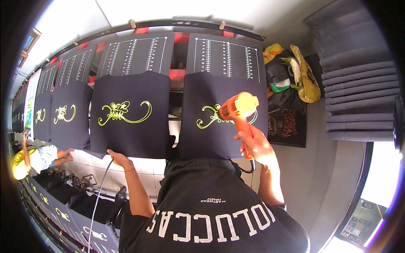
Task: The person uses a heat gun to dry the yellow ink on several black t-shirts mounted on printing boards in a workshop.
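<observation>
An orange heat gun (239, 110) is gripped by its handle in my right hand (256, 145), fingers wrapped round it. It is held over a dark fabric panel (206, 141) and covers part of the bright yellow-green scroll design (206, 122) there. A black cord hangs from the handle's lower end. My left hand (120, 158) is at the front edge of the neighbouring dark panel (126, 141), which bears the same scroll design (120, 113) in full view. A thin grey cord (99, 192) runs up to its curled fingers, which are partly hidden.
Black boards with white ruled marks (228, 55) line a long rack with a dark rail (181, 23). At far left a person in yellow (20, 164) works at the row. Folded dark cloths (358, 97) hang at right, near bags (306, 80). Another printed row (63, 215) stands at lower left.
</observation>
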A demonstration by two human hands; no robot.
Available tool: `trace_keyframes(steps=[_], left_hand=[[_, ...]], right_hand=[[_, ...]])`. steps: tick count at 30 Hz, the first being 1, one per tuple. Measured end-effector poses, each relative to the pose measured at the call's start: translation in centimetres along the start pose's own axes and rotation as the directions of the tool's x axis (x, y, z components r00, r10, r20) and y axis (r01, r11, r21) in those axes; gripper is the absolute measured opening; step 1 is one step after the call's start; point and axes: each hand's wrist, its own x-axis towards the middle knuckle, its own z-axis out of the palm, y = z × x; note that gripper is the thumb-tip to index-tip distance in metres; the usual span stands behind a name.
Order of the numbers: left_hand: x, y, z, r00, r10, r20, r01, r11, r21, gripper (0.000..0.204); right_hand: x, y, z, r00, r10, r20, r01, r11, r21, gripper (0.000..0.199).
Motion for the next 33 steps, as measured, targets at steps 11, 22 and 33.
trace_keyframes(steps=[11, 22, 33], left_hand=[[2.2, -1.6, -0.8, 1.0, 0.001, -0.015, -0.001, 0.999, 0.051, 0.069], [1.4, -1.6, -0.6, 0.997, 0.062, 0.035, -0.061, 0.998, -0.015, 0.07], [2.5, -1.3, -1.1, 0.995, 0.067, -0.077, -0.041, 0.953, 0.301, 0.071]], right_hand=[[-2.0, 1.0, -1.7, 0.996, 0.013, -0.091, -0.015, 1.0, -0.014, 0.039], [0.2, -0.1, 0.9, 0.997, 0.001, 0.076, -0.003, 1.0, 0.016, 0.038], [2.5, -0.9, 0.6, 0.995, -0.039, 0.093, 0.038, 0.999, 0.012, 0.043]])
